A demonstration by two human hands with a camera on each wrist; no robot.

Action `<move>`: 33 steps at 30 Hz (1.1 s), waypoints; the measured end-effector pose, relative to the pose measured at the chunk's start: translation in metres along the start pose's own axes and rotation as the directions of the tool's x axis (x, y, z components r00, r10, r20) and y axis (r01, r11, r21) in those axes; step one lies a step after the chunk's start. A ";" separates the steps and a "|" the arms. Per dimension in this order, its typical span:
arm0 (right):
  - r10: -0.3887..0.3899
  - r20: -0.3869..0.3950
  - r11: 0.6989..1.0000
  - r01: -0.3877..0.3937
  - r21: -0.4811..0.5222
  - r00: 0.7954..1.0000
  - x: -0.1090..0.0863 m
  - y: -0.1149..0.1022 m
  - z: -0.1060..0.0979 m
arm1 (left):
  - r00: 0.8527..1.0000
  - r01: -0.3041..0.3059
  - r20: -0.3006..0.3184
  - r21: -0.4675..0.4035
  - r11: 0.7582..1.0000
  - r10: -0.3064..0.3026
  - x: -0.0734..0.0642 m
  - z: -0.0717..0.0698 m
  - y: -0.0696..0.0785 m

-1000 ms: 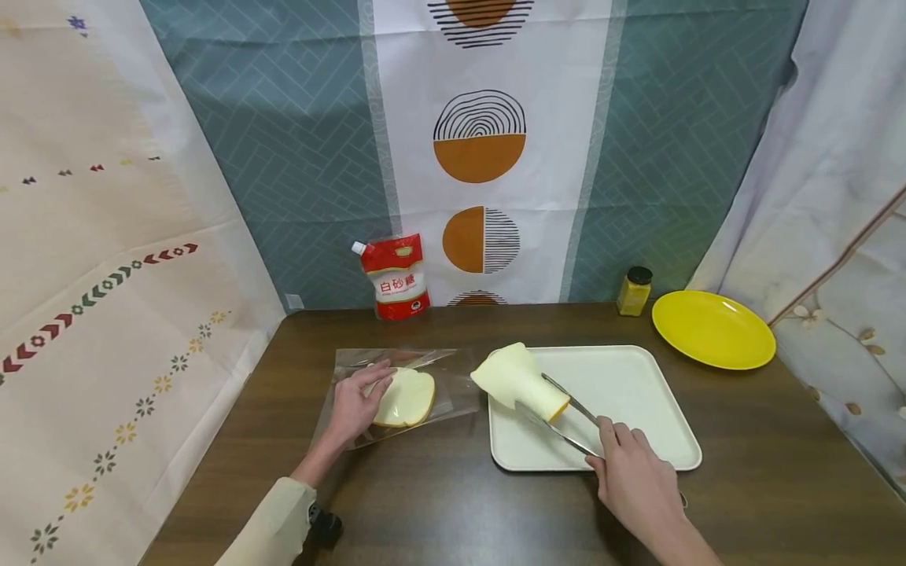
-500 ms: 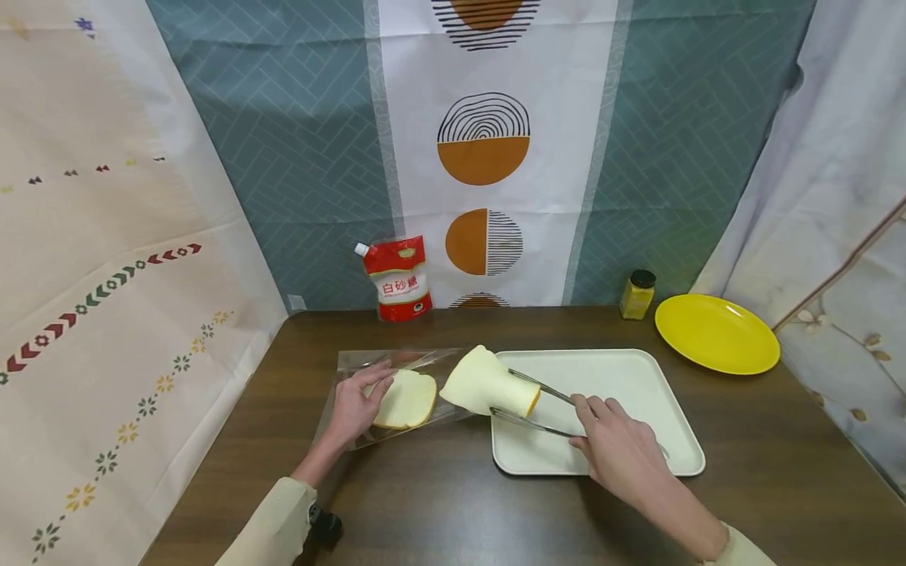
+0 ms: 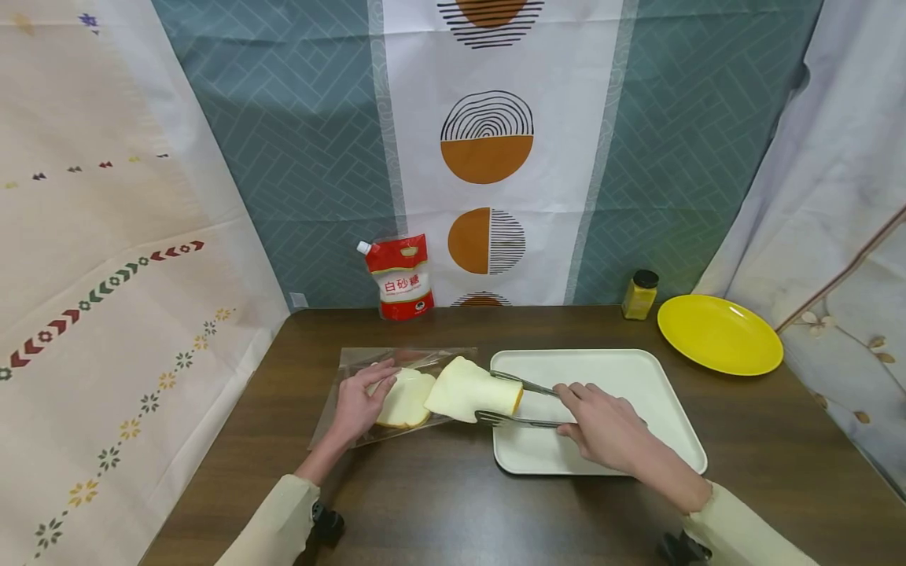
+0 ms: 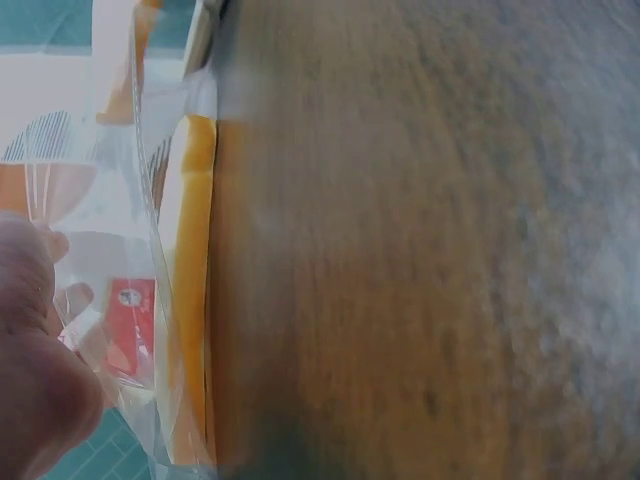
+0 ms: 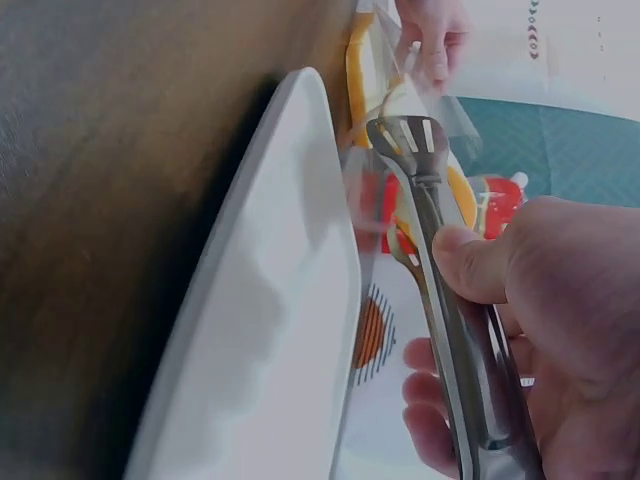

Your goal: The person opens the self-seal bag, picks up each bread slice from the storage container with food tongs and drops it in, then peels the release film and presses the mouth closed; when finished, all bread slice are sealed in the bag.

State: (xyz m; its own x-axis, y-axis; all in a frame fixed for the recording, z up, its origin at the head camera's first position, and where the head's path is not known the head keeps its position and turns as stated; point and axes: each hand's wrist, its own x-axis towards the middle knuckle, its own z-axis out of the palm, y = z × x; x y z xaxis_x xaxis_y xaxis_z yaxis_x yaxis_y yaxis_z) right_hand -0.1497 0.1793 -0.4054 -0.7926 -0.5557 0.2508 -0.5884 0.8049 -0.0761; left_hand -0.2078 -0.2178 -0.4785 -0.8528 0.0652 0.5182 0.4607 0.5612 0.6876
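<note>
My left hand (image 3: 359, 405) pinches the upper film of a clear plastic bag (image 4: 110, 260), lifting its mouth. Inside the bag lies one slice of bread (image 3: 405, 399), its yellow crust edge showing in the left wrist view. My right hand (image 3: 602, 428) grips metal tongs (image 5: 435, 250), which hold a second bread slice (image 3: 467, 389), folded over between their tips. That slice's left end overlaps the bagged slice in the head view, at the bag's right side. In the right wrist view the tong heads partly hide the held slice.
A white rectangular tray (image 3: 602, 369) lies below the tongs and right hand. Farther back are a yellow plate (image 3: 718, 334), a yellow jar with a black lid (image 3: 640, 295) and a red sugar pouch (image 3: 400, 277). The brown table (image 3: 425, 503) ends at the hanging cloth.
My right hand has carried the tongs and folded bread slice left from over the tray to the bag, lowering the slice. My left hand has stayed at the bag.
</note>
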 end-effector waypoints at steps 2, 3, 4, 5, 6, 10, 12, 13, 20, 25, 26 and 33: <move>-0.004 0.025 1.000 0.003 0.011 1.000 0.006 0.003 0.000 | 1.000 0.002 0.003 0.006 1.000 -0.002 0.000 0.000 0.001; -0.008 0.036 1.000 0.008 0.017 0.999 0.009 0.004 0.000 | 1.000 0.002 0.003 0.010 1.000 -0.002 0.000 0.000 0.001; -0.017 0.046 1.000 0.016 0.022 0.999 0.012 0.005 0.000 | 1.000 0.001 0.001 0.012 1.000 -0.001 0.000 0.000 0.001; -0.027 0.055 0.999 0.026 0.026 0.998 0.016 0.007 0.000 | 1.000 -0.002 -0.001 0.018 1.000 0.002 0.000 0.000 0.000; -0.039 0.062 0.999 0.037 0.029 0.997 0.020 0.008 0.000 | 1.000 -0.005 -0.003 0.020 1.000 0.005 0.000 0.000 0.000; -0.090 0.091 0.995 0.087 0.042 0.992 0.034 0.013 0.001 | 0.999 -0.030 -0.014 0.016 0.999 0.031 0.000 0.000 -0.002; -0.110 0.109 0.993 0.105 0.051 0.988 0.041 0.015 0.002 | 0.999 -0.042 -0.018 0.013 0.999 0.042 -0.001 0.001 -0.002; -0.119 0.119 0.992 0.113 0.057 0.986 0.045 0.015 0.002 | 0.999 -0.046 -0.018 0.012 0.999 0.046 -0.001 0.002 -0.002; -0.156 0.186 0.987 0.147 0.060 0.970 0.070 0.014 0.003 | 0.999 -0.043 -0.009 0.012 0.999 0.044 0.000 0.002 -0.001; -0.192 0.215 0.980 0.176 0.091 0.958 0.083 0.012 0.004 | 0.998 -0.055 -0.004 0.023 0.998 0.055 0.002 -0.001 -0.001; -0.193 0.219 0.980 0.175 0.098 0.957 0.085 0.013 0.004 | 0.998 -0.055 -0.004 0.022 0.998 0.055 0.002 -0.001 -0.001; -0.203 0.234 0.979 0.188 0.082 0.951 0.090 0.021 0.006 | 0.999 -0.037 -0.009 0.026 0.999 0.037 0.002 -0.005 0.002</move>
State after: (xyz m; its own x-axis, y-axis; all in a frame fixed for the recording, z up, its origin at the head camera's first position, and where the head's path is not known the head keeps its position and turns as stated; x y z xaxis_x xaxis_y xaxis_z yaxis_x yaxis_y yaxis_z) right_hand -0.2345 0.1453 -0.3899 -0.6718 -0.7402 0.0283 -0.7383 0.6661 -0.1062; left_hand -0.2074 -0.2203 -0.4738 -0.8326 0.0784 0.5482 0.4855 0.5796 0.6545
